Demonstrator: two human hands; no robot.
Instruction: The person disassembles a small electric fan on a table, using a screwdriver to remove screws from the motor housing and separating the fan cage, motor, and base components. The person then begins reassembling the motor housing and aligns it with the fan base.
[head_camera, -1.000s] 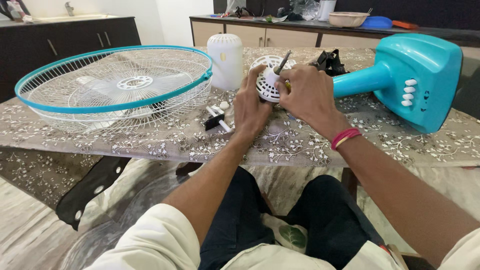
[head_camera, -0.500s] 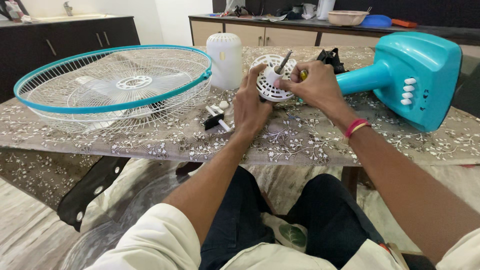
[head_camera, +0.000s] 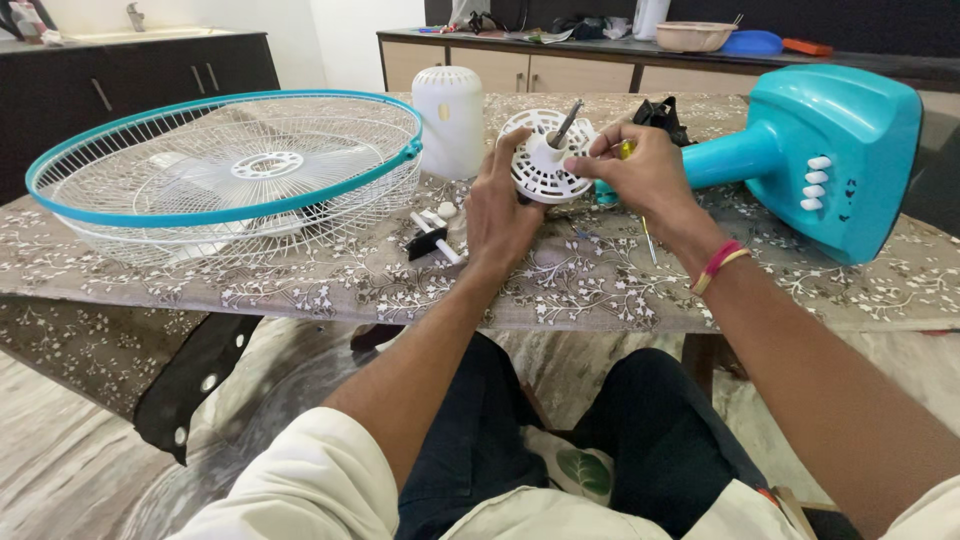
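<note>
We see a home dining-kitchen area: floral-clothed bench (head_camera: 600, 280), wooden cabinets (head_camera: 520, 70), a sink counter (head_camera: 130, 40), marble floor (head_camera: 60, 470).

Both forearms are bare. Cream sleeves (head_camera: 300, 480) are pushed up near the elbows. The right hand (head_camera: 645, 175) has a red and yellow thread band (head_camera: 718, 264) at its wrist. Dark navy trousers (head_camera: 480, 440) cover the legs.
</note>
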